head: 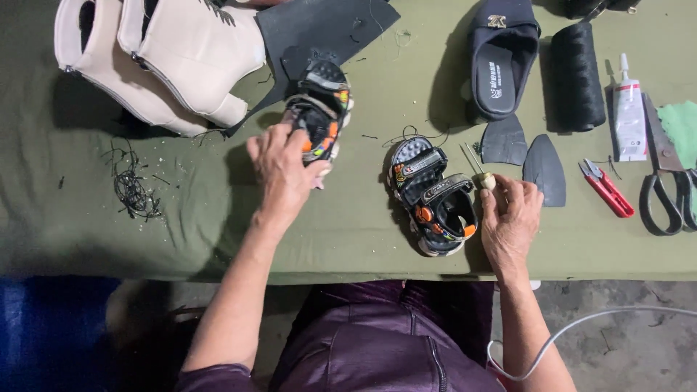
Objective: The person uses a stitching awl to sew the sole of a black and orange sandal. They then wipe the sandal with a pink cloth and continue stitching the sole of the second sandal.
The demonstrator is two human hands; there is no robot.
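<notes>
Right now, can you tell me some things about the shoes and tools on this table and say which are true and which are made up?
1. The left hand is on a small sandal. True.
2. The right hand holds the big scissors. False: it grips a small tool with a pale handle; the scissors lie untouched at the far right.
3. A second small sandal lies between the two hands. True.
4. The pale boots stand at the table's right end. False: they are at the top left.
5. The red clippers lie beside the scissors. True.
6. The table cloth is bright red. False: it is olive green.
</notes>
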